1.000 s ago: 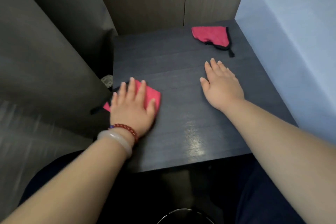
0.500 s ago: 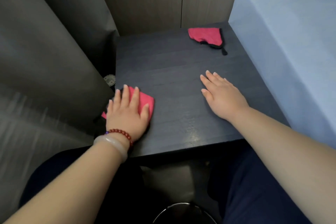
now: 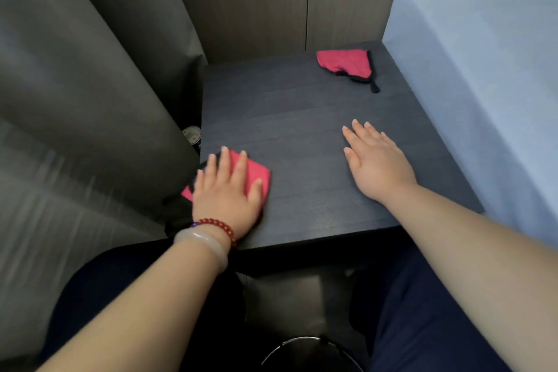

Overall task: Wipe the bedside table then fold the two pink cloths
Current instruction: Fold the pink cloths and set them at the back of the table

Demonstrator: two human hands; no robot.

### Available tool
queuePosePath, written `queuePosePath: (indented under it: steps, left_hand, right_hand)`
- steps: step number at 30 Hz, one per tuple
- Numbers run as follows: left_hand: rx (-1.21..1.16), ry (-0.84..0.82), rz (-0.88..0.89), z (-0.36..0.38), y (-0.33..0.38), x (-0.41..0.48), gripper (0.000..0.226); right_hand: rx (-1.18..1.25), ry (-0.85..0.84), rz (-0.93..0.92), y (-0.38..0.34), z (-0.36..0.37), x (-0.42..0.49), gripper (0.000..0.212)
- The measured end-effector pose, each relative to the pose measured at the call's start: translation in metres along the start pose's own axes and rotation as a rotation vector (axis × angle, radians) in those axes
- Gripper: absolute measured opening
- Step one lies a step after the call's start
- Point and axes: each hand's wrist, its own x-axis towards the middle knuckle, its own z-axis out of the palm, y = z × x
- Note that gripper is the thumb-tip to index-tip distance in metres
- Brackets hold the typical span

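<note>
From the head camera, your left hand [image 3: 225, 190] lay flat, fingers spread, palm pressed down on a pink cloth [image 3: 255, 174] at the near left corner of the dark bedside table [image 3: 290, 130]. It gripped nothing; it only pinned the cloth to the tabletop, and part of the cloth hung past the table's left edge. A red bead bracelet [image 3: 220, 225] and a pale bangle [image 3: 202, 243] sat on that wrist.

Your right hand [image 3: 377, 160] rested palm down on the bare tabletop toward the right side, fingers extended and close together, holding nothing.

The second pink cloth [image 3: 345, 62], with a black edge and a small black loop, lay crumpled at the far right corner, well apart from both hands and just beside the blue bed [image 3: 483, 69]. A grey curtain [image 3: 90, 69] hung to the left of the table.
</note>
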Motion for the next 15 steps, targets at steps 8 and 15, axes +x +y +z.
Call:
queuePosePath:
  steps: [8, 15]
  left_hand:
    - [-0.047, 0.038, 0.276, 0.017, 0.074, -0.068, 0.067]
    - [-0.039, -0.022, -0.045, 0.001, -0.009, -0.022, 0.066]
  right_hand:
    - [0.048, 0.000, 0.015, 0.000, -0.005, -0.001, 0.048]
    - [0.128, -0.002, -0.015, 0.007, -0.005, 0.001, 0.047]
